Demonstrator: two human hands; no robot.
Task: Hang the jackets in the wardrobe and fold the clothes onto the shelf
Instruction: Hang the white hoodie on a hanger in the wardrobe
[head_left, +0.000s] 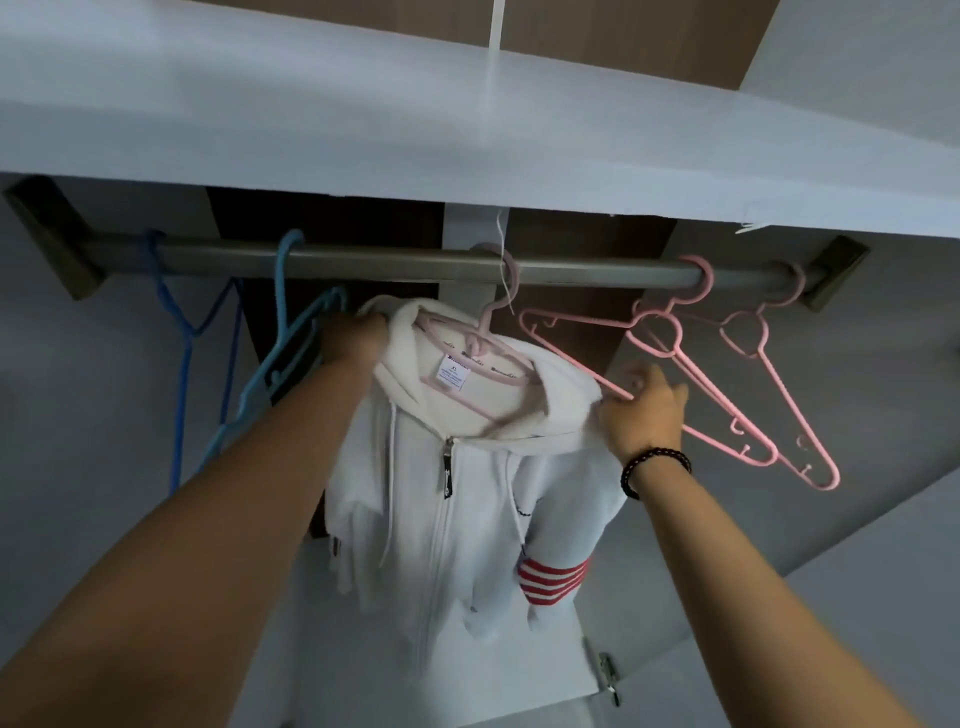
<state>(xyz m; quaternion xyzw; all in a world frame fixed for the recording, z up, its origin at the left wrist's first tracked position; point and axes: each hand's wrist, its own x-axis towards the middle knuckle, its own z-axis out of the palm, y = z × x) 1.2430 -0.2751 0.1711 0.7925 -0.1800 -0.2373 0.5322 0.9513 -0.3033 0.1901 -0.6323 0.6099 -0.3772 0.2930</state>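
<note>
White hoodie (467, 499) on pale pink hanger (488, 358), hook over rail (415, 262) near mid-span, below shelf (467, 130). Zip closed, cords dangling, red-striped sleeve (553, 579) hanging at right side. Left hand (356, 335) at left shoulder of garment, fingers curled into cloth by hood edge, gripping. Right hand (644, 410) at right shoulder, fingers closed on fabric where hanger arm ends; beaded bracelet (655, 467) on wrist. Empty pink hangers (727, 395) just beside to right, one arm touching or nearly touching right fingers; cannot tell which. Blue hangers (260, 374) to left, close against left hand. Fleece likely soft, limp, moderately light; no stiffness, shape kept only by hanger. Best hold: both shoulder seams over hanger arms, for squaring and sliding along rail; hook for lifting. Risk of smooth plastic letting shoulders slip off if tugged downward. Risk too of snagging neighbouring hanger. Hanging step judged nearly complete, straightening only.
</note>
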